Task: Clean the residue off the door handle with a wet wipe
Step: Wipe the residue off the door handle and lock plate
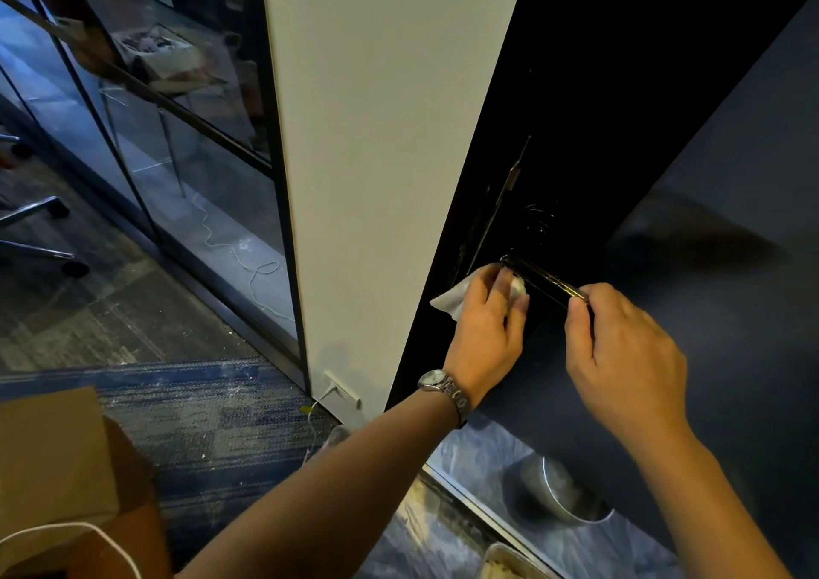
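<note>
Pretty dim room overall. A pale wall panel is seen up and left of the hand, with a glass partition in dark frames further left. Blue-grey patterned carpet is laid below, a thin white cable trailing across it. A cardboard box is parked bottom-left.

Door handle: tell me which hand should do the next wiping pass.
The left hand. It already holds the wet wipe pressed at the door handle near its door end. The right hand carries no wipe and pinches the handle's free tip, so it looks better placed to steady it.
</note>
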